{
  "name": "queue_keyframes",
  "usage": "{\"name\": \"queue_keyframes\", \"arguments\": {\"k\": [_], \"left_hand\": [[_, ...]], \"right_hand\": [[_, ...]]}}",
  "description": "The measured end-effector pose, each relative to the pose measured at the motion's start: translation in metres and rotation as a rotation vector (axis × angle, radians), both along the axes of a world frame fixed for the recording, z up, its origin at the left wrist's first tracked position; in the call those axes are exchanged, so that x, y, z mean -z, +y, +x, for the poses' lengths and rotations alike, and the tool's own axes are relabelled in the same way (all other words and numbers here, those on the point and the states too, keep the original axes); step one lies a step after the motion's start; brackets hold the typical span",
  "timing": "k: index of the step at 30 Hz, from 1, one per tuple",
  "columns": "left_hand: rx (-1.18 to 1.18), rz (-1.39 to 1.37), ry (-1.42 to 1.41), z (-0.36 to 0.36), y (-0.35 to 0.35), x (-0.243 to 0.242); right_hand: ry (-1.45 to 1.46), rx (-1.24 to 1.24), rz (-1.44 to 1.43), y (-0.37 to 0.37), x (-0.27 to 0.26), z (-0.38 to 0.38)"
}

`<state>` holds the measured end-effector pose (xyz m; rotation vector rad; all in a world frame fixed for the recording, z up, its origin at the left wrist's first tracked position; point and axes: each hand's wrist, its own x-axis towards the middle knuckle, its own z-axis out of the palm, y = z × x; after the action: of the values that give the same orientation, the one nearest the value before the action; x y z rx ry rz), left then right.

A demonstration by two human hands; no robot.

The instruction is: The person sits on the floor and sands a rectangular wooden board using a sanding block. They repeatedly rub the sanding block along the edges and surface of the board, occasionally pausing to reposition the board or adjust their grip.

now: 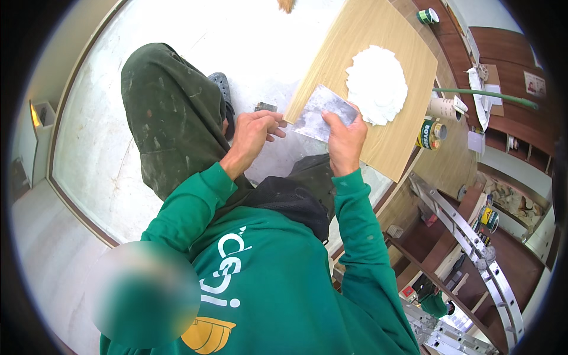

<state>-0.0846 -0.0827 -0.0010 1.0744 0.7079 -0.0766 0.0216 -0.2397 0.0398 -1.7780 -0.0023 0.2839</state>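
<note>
A wood-grain board (399,151) lies in front of me to the right, with a mound of white paste (377,84) spread on it. My right hand (346,135) grips a flat grey metal scraper plate (321,111), thumb on top, beside the paste and over the board's near left edge. My left hand (257,133) is at the board's near left corner, its fingertips at or against the edge; whether it pinches the corner is hard to tell.
A small dark block (266,107) lies on the pale floor by my shoe (222,88). Right of the board stand a paint can (428,134), a sandpaper roll (446,108) and a green pole (492,93). An aluminium ladder (470,239) and wooden shelving are further right, with another person (432,301) beyond.
</note>
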Motion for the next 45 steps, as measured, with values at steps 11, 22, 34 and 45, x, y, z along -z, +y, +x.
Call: {"name": "queue_keyframes", "arguments": {"k": [11, 22, 34, 45], "left_hand": [[-0.006, -0.011, -0.026, -0.002, 0.001, 0.001], [-0.009, 0.000, -0.017, -0.001, 0.001, -0.001], [0.016, 0.012, -0.005, -0.001, 0.002, -0.003], [0.023, 0.023, -0.006, -0.001, 0.002, -0.004]], "right_hand": [[-0.053, 0.053, -0.091, 0.000, -0.004, 0.003], [-0.142, 0.068, -0.094, 0.004, -0.005, -0.006], [-0.167, 0.081, -0.097, 0.006, -0.003, -0.007], [-0.184, 0.058, -0.113, 0.006, -0.007, -0.005]]}}
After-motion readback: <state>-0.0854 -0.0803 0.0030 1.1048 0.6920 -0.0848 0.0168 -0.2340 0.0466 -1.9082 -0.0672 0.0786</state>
